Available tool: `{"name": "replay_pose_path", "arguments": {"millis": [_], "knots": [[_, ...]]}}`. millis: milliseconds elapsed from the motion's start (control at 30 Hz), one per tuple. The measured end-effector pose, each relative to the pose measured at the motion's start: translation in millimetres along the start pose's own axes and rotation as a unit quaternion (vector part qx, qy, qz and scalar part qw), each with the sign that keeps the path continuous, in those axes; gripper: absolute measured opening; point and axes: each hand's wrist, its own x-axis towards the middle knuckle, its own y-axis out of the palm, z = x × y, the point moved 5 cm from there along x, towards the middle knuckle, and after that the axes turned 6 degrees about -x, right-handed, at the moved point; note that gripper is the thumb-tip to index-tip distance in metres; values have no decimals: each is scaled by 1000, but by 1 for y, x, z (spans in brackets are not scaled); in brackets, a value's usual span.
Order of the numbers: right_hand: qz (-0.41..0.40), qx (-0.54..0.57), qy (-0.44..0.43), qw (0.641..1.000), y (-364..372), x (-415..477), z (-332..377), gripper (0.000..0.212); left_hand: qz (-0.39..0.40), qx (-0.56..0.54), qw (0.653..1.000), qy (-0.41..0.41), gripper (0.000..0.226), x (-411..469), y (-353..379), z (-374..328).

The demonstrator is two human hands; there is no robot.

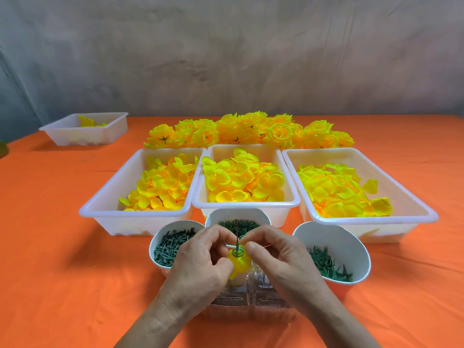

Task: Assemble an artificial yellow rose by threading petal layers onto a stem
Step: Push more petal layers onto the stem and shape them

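Left hand [198, 264], right hand [281, 262]: my fingers curled, both pinching yellow petal layer [241, 265]. Layer sits threaded on thin green stem [236, 234], stem upright. Held above clear plastic box [253, 306] on orange counter [62, 247], near front edge.

L hand [198, 264] pinches petal layer [241, 265] | R hand [278, 259] prob. pinches stem [236, 234]

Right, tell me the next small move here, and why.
Probably the right hand lets go of the stem and fetches another layer from a petal tray: the left hand holds only one small yellow layer on it, and its upper length is bare.
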Motion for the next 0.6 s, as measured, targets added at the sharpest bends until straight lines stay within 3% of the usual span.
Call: {"name": "replay_pose_path", "arguments": {"millis": [133, 233, 433, 600], "knots": [[-23, 11, 25, 999, -2, 1, -4, 29, -36, -46, 998, 24, 26, -5, 2, -9], [-41, 15, 19, 999, -4, 1, -6, 36, -72, -1, 996, 52, 30, -5, 9, -16], [-118, 100, 64, 986, -9, 4, -20, 48, -73, 8, 997, 25, 36, 0, 30, -11], [-121, 54, 56, 990, -5, 4, -22, 54, -111, 50, 992, 9, 34, 2, 37, -8]]}}
